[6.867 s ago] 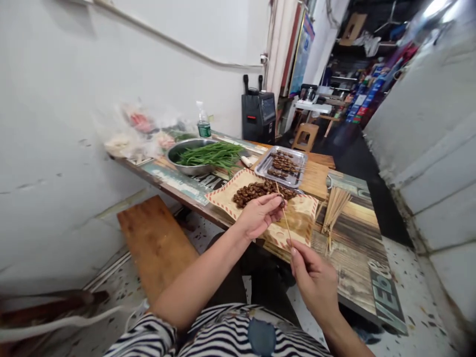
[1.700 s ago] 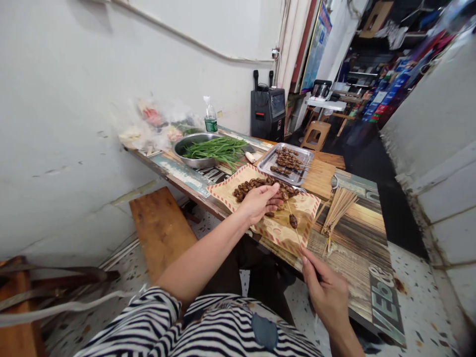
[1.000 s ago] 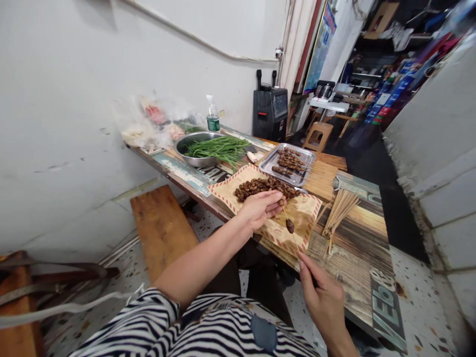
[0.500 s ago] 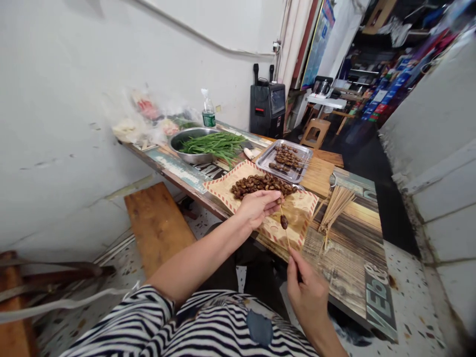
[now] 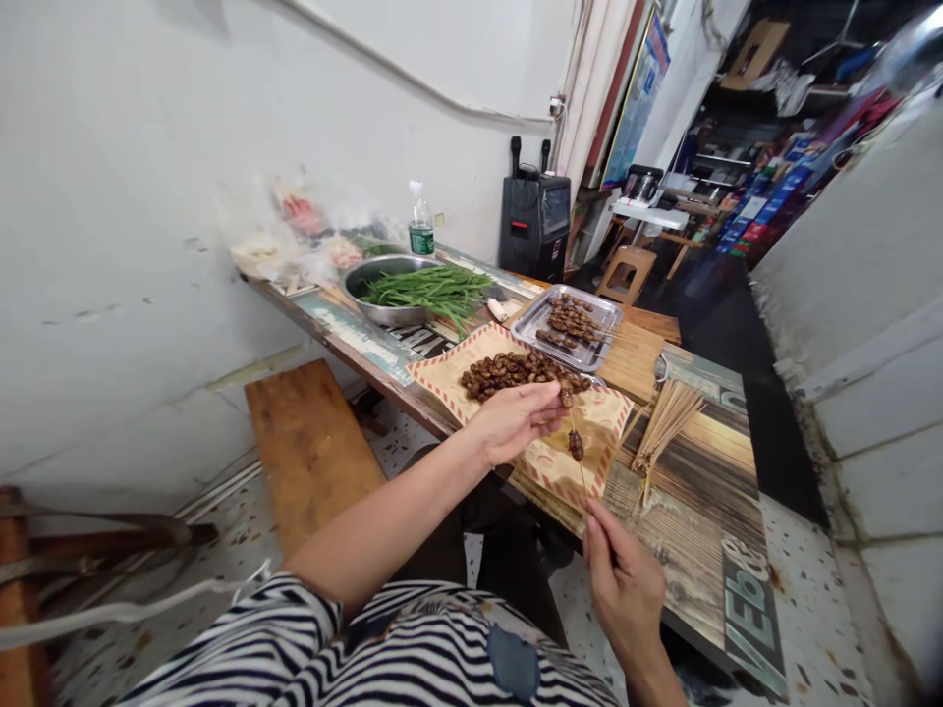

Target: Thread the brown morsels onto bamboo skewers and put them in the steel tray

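My right hand (image 5: 626, 574) pinches the lower end of a thin bamboo skewer (image 5: 582, 478), which points up and away from me. One shiny brown silkworm pupa (image 5: 576, 445) is threaded partway along it. At the skewer's upper end, the thumb and fingertips of my left hand (image 5: 520, 422) grip another brown pupa (image 5: 567, 395); the skewer's tip is hidden there. Just beyond my left hand, a heap of brown pupae (image 5: 505, 371) rests on a paper sheet (image 5: 604, 422) with a red striped border.
Filled skewers (image 5: 573, 319) lie in a metal tray (image 5: 526, 326) behind the heap. A bundle of bare skewers (image 5: 669, 422) is at the right. Farther left stand a steel bowl (image 5: 390, 314) of green stalks, a bottle (image 5: 420, 231) and plastic bags (image 5: 295, 245).
Both hands have shifted slightly right with the skewer. A pupa now shows plainly at the skewer's upper end in my left fingertips. The view has tilted a little.
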`<state>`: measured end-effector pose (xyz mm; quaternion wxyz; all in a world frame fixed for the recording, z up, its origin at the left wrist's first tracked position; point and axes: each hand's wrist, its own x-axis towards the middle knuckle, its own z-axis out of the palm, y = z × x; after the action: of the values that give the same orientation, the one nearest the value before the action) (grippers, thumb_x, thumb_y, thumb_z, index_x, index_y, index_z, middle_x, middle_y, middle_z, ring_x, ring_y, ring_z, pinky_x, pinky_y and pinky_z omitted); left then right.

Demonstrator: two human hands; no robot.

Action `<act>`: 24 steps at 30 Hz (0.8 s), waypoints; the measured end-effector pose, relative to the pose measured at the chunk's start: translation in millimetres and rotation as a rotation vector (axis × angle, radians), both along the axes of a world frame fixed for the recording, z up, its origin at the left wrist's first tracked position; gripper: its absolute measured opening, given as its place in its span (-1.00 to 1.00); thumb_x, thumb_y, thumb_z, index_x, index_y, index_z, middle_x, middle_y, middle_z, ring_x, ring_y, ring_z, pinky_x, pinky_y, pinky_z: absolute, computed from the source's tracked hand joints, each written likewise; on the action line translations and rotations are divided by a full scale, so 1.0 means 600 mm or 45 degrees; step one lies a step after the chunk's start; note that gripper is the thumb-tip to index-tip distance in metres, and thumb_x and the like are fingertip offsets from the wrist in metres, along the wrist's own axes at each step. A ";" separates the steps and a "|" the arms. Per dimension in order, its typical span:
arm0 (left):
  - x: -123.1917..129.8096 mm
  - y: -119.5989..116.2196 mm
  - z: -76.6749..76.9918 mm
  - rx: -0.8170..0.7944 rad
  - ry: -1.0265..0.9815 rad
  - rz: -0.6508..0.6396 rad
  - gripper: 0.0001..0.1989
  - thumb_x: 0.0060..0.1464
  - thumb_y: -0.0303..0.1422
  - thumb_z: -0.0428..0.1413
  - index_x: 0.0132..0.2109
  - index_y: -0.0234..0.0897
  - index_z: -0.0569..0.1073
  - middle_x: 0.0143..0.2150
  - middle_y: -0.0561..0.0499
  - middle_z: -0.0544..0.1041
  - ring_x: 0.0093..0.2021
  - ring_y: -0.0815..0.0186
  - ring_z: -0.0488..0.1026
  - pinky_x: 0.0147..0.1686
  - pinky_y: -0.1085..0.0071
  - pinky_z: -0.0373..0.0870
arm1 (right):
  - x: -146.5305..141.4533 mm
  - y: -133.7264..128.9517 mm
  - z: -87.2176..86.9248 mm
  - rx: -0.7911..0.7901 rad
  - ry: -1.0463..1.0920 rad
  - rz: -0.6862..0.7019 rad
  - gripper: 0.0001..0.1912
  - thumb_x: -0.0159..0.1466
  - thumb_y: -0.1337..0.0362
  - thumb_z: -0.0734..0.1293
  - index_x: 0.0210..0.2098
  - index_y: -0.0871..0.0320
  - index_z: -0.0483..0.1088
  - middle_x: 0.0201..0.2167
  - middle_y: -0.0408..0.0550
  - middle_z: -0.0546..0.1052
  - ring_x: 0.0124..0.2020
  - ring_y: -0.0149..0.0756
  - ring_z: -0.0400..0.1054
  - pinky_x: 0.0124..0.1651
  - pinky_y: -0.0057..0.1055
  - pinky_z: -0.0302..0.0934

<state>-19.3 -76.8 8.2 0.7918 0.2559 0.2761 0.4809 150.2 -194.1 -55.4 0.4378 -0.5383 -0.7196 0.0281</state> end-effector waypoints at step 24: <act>-0.006 -0.028 0.011 -0.251 -0.016 0.140 -0.93 -0.08 -0.46 0.17 -0.39 -0.39 0.45 -0.41 -0.07 0.52 -0.40 0.35 0.48 -0.29 0.39 0.41 | 0.021 -0.003 -0.007 0.180 -0.225 0.076 -0.60 0.20 0.44 0.23 0.04 0.14 0.32 -0.20 -0.02 0.54 -0.31 -0.37 0.47 -0.20 -0.51 0.34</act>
<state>-22.7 -93.7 15.1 0.7873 0.1582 0.3307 0.4958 163.0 -196.1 -59.5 0.4086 -0.4847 -0.7713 -0.0571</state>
